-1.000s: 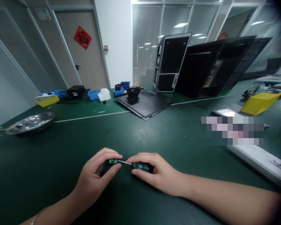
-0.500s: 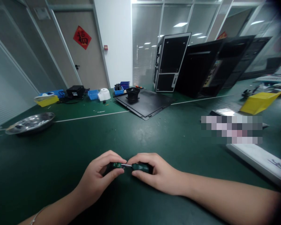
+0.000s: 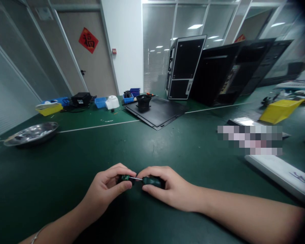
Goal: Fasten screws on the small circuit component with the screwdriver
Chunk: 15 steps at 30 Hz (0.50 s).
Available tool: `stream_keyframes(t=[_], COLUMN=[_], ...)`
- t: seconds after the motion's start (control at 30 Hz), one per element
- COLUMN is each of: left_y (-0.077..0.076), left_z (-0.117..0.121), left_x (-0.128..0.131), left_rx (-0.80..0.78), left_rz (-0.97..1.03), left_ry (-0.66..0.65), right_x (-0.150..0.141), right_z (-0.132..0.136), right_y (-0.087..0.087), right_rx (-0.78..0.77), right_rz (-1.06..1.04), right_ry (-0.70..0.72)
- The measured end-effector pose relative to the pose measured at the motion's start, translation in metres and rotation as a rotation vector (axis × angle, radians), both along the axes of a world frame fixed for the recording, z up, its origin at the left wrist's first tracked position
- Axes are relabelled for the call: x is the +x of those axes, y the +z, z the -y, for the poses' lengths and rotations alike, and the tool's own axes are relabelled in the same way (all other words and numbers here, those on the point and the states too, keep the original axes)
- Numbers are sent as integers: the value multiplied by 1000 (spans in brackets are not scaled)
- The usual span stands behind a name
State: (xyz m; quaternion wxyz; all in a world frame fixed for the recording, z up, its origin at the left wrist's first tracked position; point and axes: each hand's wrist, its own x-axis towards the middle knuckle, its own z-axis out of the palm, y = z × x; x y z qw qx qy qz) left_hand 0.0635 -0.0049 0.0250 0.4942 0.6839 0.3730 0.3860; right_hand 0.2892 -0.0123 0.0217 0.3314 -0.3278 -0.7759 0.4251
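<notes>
Left hand (image 3: pixel 104 186) pinches a green part (image 3: pixel 125 177) — right hand (image 3: pixel 167 187)'s screwdriver (image 3: pixel 152 182) touches it.

On the door across the room hangs a red diamond sign (image 3: pixel 88 40) with one large character, 福, the only thing plainly legible from here. Near the right edge of the tabletop (image 3: pixel 198 152), a white strip (image 3: pixel 277 173) carries blue handwritten marks (image 3: pixel 301 177), possibly a 3, though I can't be sure. The small green screwdriver (image 3: pixel 139 179) has pale printing on its end, too small to read. A pixelated patch (image 3: pixel 250 139) covers whatever lies just above the strip.
</notes>
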Motion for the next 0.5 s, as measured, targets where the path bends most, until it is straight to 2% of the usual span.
stream_keyframes(t=[0.3, 0.5], left_y=[-7, -10], left_z=[-2, 0], left_x=[-3, -5], left_rx=[24, -164], left_rz=[13, 112], left_ry=[182, 220], right_x=[1, 0], right_z=[0, 1], right_y=[0, 2], right_rx=[-6, -23], right_rz=[35, 26], right_ry=[-19, -8])
